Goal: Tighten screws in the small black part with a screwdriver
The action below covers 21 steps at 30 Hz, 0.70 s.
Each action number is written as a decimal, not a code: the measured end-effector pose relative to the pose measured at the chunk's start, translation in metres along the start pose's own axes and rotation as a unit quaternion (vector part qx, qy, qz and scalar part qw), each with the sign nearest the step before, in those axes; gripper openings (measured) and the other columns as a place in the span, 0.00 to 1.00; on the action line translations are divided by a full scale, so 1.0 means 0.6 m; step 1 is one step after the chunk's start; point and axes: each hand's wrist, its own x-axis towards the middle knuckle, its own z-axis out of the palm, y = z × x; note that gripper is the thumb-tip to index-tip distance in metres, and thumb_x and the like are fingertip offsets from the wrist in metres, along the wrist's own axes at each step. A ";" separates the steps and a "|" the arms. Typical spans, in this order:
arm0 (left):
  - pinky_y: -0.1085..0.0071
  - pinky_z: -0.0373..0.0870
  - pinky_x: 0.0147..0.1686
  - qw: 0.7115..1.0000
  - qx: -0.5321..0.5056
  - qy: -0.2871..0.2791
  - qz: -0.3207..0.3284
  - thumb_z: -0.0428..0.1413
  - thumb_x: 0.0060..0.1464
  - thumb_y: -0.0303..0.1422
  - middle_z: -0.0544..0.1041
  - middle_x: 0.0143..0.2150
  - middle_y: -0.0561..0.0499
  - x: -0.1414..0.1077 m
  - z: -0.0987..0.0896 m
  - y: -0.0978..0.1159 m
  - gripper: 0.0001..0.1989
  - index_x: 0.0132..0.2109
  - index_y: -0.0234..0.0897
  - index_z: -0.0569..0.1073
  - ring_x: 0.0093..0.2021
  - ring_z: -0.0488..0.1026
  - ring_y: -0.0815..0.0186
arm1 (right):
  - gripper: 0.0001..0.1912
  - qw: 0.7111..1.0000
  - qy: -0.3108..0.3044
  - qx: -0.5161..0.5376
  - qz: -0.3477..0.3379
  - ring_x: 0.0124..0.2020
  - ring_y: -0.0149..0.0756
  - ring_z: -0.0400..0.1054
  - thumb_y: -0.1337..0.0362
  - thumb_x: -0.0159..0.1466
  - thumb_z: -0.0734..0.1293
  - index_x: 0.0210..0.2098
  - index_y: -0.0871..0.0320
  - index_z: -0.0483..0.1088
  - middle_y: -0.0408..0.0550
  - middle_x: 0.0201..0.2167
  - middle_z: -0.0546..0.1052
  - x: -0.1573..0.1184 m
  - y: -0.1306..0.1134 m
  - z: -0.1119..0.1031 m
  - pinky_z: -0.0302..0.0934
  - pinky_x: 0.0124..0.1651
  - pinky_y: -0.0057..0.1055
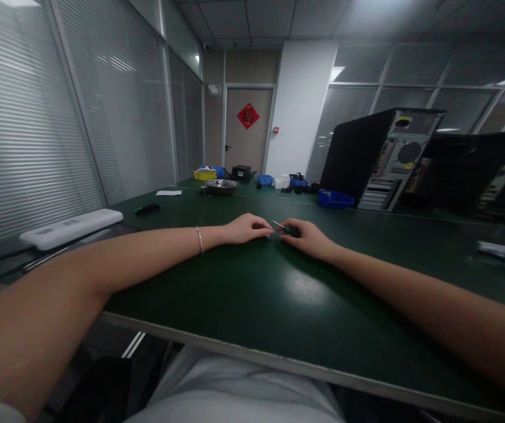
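Both my arms stretch out over a dark green table (243, 294). My left hand (247, 228), with a thin bracelet on the wrist, has its fingers curled and pinches something tiny at its fingertips; the item is too small to identify. My right hand (305, 236) grips a small screwdriver (288, 229) with a black handle, its thin metal shaft pointing left toward the left fingertips. The two hands almost touch at the middle of the table.
A white power strip (71, 227) lies at the left edge. A metal bowl (221, 185), yellow bin (204, 174) and blue bins (335, 200) sit at the far end. An open computer tower (380, 157) stands at the back right. A black item (147, 208) lies far left.
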 end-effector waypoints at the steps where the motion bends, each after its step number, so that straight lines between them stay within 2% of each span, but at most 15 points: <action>1: 0.73 0.63 0.39 0.999 0.031 -0.004 0.010 0.52 0.52 0.40 0.76 0.38 0.48 -0.004 -0.001 0.003 0.17 0.43 0.33 0.75 0.37 0.70 0.66 | 0.14 1.000 -0.007 -0.015 -0.012 0.35 0.37 0.66 0.59 0.57 0.64 0.43 0.55 0.69 0.46 0.36 0.73 -0.002 -0.002 0.001 0.60 0.38 0.32; 6: 0.73 0.63 0.37 0.994 0.113 0.009 0.001 0.50 0.54 0.41 0.75 0.39 0.47 -0.008 -0.004 0.015 0.17 0.44 0.33 0.74 0.39 0.69 0.65 | 0.18 0.994 -0.024 -0.087 -0.064 0.41 0.41 0.65 0.55 0.59 0.62 0.46 0.56 0.68 0.51 0.40 0.71 -0.012 -0.015 -0.002 0.60 0.43 0.35; 12: 0.72 0.63 0.42 0.991 0.123 -0.038 -0.024 0.49 0.55 0.41 0.74 0.44 0.47 -0.009 -0.006 0.021 0.19 0.47 0.34 0.72 0.44 0.68 0.64 | 0.18 0.985 -0.044 -0.154 -0.067 0.42 0.43 0.64 0.54 0.62 0.58 0.46 0.56 0.69 0.54 0.40 0.70 -0.021 -0.025 -0.004 0.59 0.44 0.38; 15: 0.71 0.63 0.44 0.991 0.117 -0.054 -0.036 0.49 0.55 0.41 0.73 0.47 0.45 -0.005 -0.014 0.030 0.21 0.50 0.33 0.69 0.45 0.68 0.64 | 0.19 0.980 -0.042 -0.182 -0.062 0.44 0.46 0.63 0.54 0.61 0.59 0.47 0.55 0.68 0.54 0.41 0.70 -0.020 -0.030 -0.006 0.57 0.46 0.43; 17: 0.70 0.64 0.44 0.992 0.117 -0.031 -0.031 0.50 0.54 0.41 0.71 0.49 0.44 -0.003 -0.032 0.058 0.22 0.52 0.33 0.67 0.45 0.68 0.64 | 0.21 0.980 -0.018 -0.190 -0.062 0.46 0.48 0.62 0.53 0.60 0.61 0.49 0.56 0.66 0.55 0.44 0.69 -0.023 -0.044 -0.023 0.55 0.47 0.46; 18: 0.69 0.64 0.45 0.993 0.121 -0.002 -0.014 0.50 0.54 0.41 0.70 0.50 0.44 -0.005 -0.046 0.082 0.22 0.52 0.32 0.66 0.45 0.68 0.64 | 0.22 0.981 0.002 -0.183 -0.066 0.47 0.49 0.61 0.53 0.59 0.62 0.50 0.56 0.65 0.55 0.45 0.68 -0.028 -0.056 -0.038 0.55 0.47 0.47; 21: 0.67 0.62 0.48 0.982 0.112 0.124 0.090 0.44 0.59 0.37 0.69 0.50 0.47 -0.034 -0.105 0.185 0.19 0.53 0.30 0.63 0.49 0.65 0.65 | 0.18 0.981 0.109 -0.114 -0.112 0.46 0.44 0.62 0.56 0.62 0.60 0.50 0.54 0.64 0.52 0.46 0.67 -0.059 -0.106 -0.104 0.59 0.46 0.42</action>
